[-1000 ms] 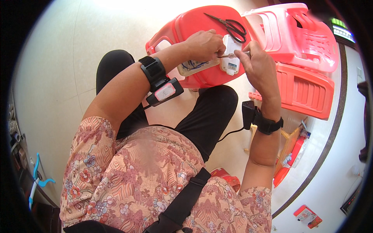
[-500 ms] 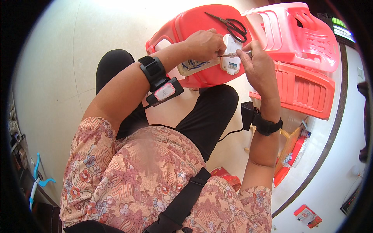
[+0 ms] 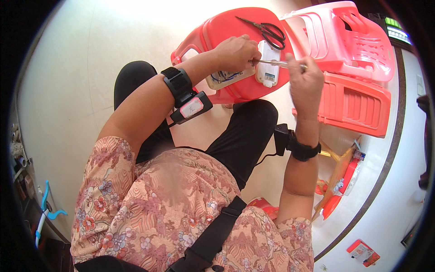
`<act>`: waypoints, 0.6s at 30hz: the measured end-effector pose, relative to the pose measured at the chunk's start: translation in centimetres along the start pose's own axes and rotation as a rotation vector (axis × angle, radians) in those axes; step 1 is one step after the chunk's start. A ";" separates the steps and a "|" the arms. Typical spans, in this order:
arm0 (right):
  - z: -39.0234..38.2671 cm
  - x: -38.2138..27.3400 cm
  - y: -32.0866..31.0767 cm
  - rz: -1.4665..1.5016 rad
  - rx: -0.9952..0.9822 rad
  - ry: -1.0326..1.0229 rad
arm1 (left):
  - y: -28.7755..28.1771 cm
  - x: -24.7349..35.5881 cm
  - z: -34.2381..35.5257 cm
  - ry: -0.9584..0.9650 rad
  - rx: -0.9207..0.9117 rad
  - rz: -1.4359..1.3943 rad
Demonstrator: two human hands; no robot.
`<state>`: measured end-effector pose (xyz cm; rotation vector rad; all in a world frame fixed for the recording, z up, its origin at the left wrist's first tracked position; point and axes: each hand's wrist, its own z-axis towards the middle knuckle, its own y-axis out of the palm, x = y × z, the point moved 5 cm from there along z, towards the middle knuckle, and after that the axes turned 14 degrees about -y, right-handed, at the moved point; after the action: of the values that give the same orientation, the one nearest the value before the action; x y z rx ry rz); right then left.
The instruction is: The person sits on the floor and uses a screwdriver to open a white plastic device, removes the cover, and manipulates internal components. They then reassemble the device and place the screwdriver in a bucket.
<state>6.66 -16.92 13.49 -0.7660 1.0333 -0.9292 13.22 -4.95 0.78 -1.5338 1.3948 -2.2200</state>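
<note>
My right hand (image 3: pixel 303 77) grips a slim tool (image 3: pixel 276 63) with a metal shaft, held crosswise above a white plastic case (image 3: pixel 268 75) on a red plastic stool top (image 3: pixel 244 88). My left hand (image 3: pixel 240 52) has its fingertips closed at the tool's left end; whatever small thing they hold is hidden. Below that hand lies a shallow translucent tray (image 3: pixel 219 80) with blue wires or small pieces in it. Black-handled scissors (image 3: pixel 272 35) rest on the stool just beyond the case.
Pink plastic stools (image 3: pixel 340 41) and a coral one (image 3: pixel 344 109) stand at the right, with a wooden stool (image 3: pixel 337 163) lower down. My black-clad knees are beside the red stool. A blue-and-white handle (image 3: pixel 45 208) is at the lower left, beside a pale tiled floor (image 3: pixel 68 99).
My right hand has shifted rightward and turned, so more of the tool's shaft shows between my hands. My left hand has hardly moved.
</note>
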 end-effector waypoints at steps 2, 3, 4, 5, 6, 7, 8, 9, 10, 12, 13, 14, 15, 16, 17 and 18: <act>-1.1 1.2 -1.3 0.243 0.132 0.131 | 0.0 0.4 -0.1 0.034 0.026 0.050; -1.8 1.5 -1.5 0.267 0.123 0.158 | 0.1 0.6 -0.3 0.061 0.059 0.092; -2.6 1.7 -1.6 0.301 0.127 0.188 | 0.1 0.8 -0.3 0.077 0.067 0.136; -3.5 1.9 -1.6 0.342 0.130 0.211 | 0.1 0.8 -0.1 0.072 0.065 0.141; -4.4 2.0 -1.3 0.402 0.122 0.240 | 0.3 0.7 -0.1 0.053 0.035 0.150; -5.3 2.2 -1.2 0.411 0.121 0.255 | 0.3 0.6 -0.1 0.042 0.023 0.154; -6.1 2.3 -1.0 0.426 0.114 0.275 | 0.2 0.5 -0.1 0.026 0.018 0.148; -6.9 2.5 -1.0 0.443 0.108 0.312 | 0.2 0.6 -0.2 0.019 0.029 0.136; -7.6 2.6 -1.1 0.396 0.066 0.327 | 0.1 0.6 -0.2 0.009 0.028 0.126; -8.7 2.8 -0.5 0.668 0.102 0.402 | -0.3 0.7 -0.5 -0.005 0.042 0.043; -9.2 2.8 -0.1 0.810 0.127 0.434 | -0.5 0.7 -0.7 -0.015 0.043 0.001; -9.4 2.7 0.5 0.912 0.131 0.450 | -0.7 0.7 -0.8 -0.036 0.039 -0.043; -9.8 2.7 1.4 0.977 0.116 0.509 | -0.8 0.6 -1.0 -0.061 0.035 -0.087; -10.2 2.6 2.5 1.055 0.095 0.561 | -1.1 0.6 -1.2 -0.088 0.032 -0.130; -10.5 2.6 3.8 1.135 0.073 0.612 | -1.3 0.6 -1.3 -0.079 0.045 -0.142; -10.6 2.4 5.0 1.185 0.058 0.651 | -1.7 0.8 -1.7 -0.072 0.059 -0.154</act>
<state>-1.47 -18.00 4.76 0.2978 1.7083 -0.1290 12.14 -3.41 2.45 -1.7358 1.2193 -2.2435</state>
